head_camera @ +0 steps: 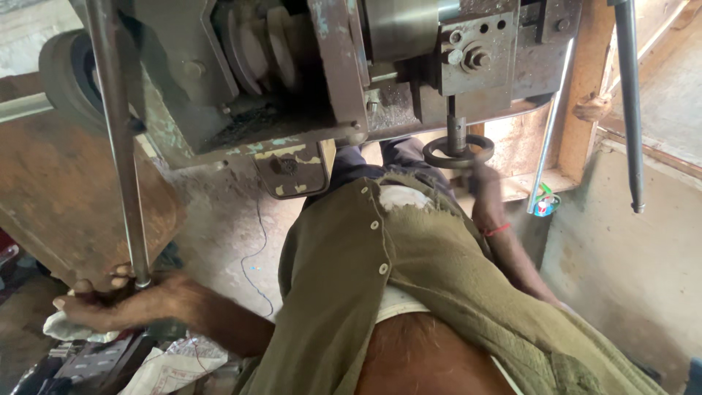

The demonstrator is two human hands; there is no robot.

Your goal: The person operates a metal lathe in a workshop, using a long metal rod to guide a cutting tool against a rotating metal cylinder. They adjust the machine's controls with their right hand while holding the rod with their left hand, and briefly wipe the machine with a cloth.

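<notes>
Steel rod point(117, 139) hangs in front of the grey machine point(329, 66); left hand point(110, 303) closes its fingers round the rod's lower end, steadying it. Below the machine, right hand point(484, 186) grips the small handwheel point(458, 151) for turning.

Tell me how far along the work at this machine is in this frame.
Done: nothing finished shows; no worked piece is visible. In hand: the left hand grips the lower end of a long steel rod beside the machine body, and the right hand reaches up to the small round handwheel, blurred. Left: whether the rod has been fed or set cannot be judged from here.
</notes>
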